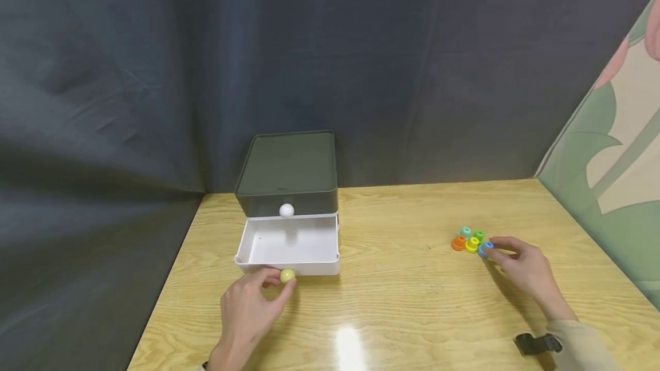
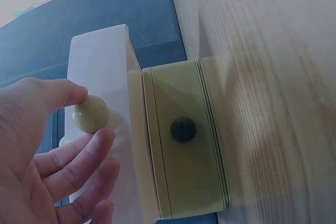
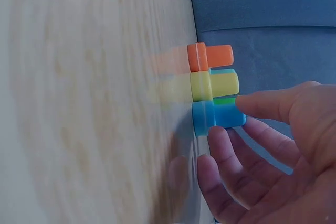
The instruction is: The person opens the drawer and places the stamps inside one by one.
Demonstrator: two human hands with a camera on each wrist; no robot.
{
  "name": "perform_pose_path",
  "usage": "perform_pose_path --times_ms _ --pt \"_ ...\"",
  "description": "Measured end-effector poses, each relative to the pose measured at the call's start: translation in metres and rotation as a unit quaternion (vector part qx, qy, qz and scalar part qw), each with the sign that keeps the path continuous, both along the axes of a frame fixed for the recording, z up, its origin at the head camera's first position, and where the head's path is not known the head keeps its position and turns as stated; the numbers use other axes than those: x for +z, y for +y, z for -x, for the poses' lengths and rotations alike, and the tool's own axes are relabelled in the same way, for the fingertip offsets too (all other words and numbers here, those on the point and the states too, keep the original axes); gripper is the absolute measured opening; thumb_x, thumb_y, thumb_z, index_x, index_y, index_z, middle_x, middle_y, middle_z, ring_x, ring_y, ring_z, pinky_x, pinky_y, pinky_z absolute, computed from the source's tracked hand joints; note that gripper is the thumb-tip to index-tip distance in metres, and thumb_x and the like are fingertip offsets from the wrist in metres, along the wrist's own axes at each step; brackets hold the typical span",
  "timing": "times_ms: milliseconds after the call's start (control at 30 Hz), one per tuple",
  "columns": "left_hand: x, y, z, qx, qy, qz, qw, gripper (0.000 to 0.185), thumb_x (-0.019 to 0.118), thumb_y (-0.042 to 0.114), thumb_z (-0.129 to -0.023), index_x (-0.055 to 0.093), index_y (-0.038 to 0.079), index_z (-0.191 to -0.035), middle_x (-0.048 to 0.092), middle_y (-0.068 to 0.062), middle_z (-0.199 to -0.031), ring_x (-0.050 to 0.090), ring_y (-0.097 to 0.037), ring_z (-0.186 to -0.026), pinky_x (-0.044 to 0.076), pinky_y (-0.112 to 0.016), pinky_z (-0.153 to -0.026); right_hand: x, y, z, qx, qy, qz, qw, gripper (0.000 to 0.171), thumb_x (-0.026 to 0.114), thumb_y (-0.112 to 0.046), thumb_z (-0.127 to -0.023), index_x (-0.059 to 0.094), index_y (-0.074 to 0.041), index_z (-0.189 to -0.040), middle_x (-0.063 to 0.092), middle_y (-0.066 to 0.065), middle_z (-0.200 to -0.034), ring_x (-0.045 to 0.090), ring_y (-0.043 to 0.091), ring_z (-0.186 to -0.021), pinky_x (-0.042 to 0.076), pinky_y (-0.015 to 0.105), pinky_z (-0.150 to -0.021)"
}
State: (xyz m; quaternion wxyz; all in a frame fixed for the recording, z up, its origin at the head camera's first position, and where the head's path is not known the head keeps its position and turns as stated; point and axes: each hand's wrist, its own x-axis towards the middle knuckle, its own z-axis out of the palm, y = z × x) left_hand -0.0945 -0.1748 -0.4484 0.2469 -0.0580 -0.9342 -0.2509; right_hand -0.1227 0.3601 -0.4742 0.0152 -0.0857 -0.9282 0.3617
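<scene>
A small two-drawer cabinet (image 1: 289,170) stands at the back of the wooden table (image 1: 412,302). Its dark upper drawer, with a white knob (image 1: 286,210), is closed. The white lower drawer (image 1: 263,245) is pulled out, and its inside shows nothing. My left hand (image 1: 278,282) pinches the drawer's pale yellow knob (image 1: 287,275) between thumb (image 2: 63,92) and forefinger. At the right, several small coloured pegs stand in a cluster: orange (image 1: 458,242), yellow (image 1: 471,244), green (image 1: 479,236), teal (image 1: 466,232). My right hand (image 1: 492,252) pinches the blue peg (image 3: 212,116), which stands on the table against the others.
A dark curtain (image 1: 154,73) closes off the back and left side. A patterned green and beige panel (image 1: 608,176) runs along the table's right edge. Bare wood lies between the cabinet and the pegs. A black strap (image 1: 536,343) sits on my right wrist.
</scene>
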Motion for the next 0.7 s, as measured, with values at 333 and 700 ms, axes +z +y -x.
perform_pose_path --times_ms 333,700 --pt "0.013 -0.018 0.005 -0.006 0.071 -0.060 0.9957 0.011 0.090 0.029 -0.082 0.080 0.025 -0.078 0.066 0.017 -0.064 0.055 -0.003 -0.057 0.038 -0.021 -0.053 -0.004 0.001 0.002 -0.006 -0.001 -0.009 1.000 0.055 0.059 -0.039 -0.110 0.061 0.005 -0.141 0.060 0.038 -0.142 0.070 0.051 -0.113 0.054 0.025 -0.067" --pt "0.013 -0.047 0.033 -0.054 0.065 -0.293 0.9524 0.040 0.067 -0.001 -0.100 0.068 0.002 -0.139 0.070 -0.013 -0.137 0.062 -0.005 -0.116 0.047 -0.009 -0.086 -0.004 0.000 0.001 -0.003 0.004 -0.004 1.000 0.057 0.059 -0.041 -0.109 0.062 0.006 -0.141 0.061 0.039 -0.140 0.070 0.053 -0.114 0.061 0.036 -0.071"
